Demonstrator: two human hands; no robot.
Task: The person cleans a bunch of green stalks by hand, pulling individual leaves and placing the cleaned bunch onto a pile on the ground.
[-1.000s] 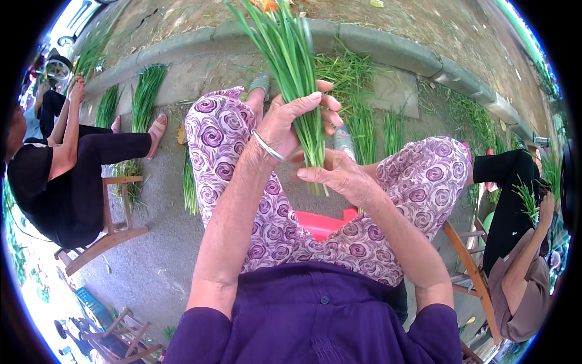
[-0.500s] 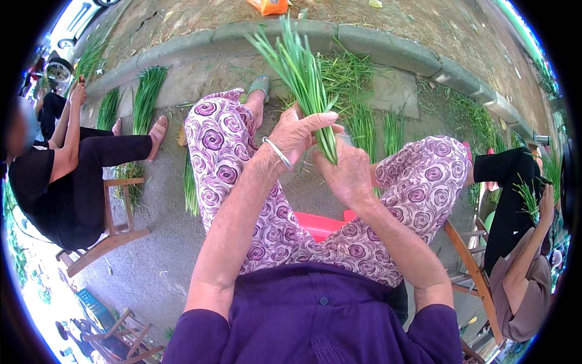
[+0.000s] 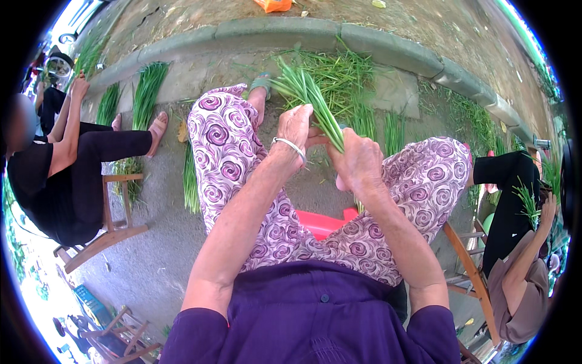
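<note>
Daylit grey pavement [image 3: 163, 261] runs to a concrete kerb [image 3: 279, 36] — brown earth [image 3: 424, 24] beyond — with wooden chairs [image 3: 108, 246] at either side.

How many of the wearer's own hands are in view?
2: the right hand grips the lower end of the green bunch; the left hand is just left of it. Neither is hidden, though some fingers are.

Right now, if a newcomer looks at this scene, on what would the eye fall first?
Probably on the bundle of green stalks above the centre, its lower end in the right hand, with the left hand close beside it. Next may come the purple-swirled trousers, spread to both sides, and the bright pink-red object between them. The small orange item at the top edge also stands out.
</note>
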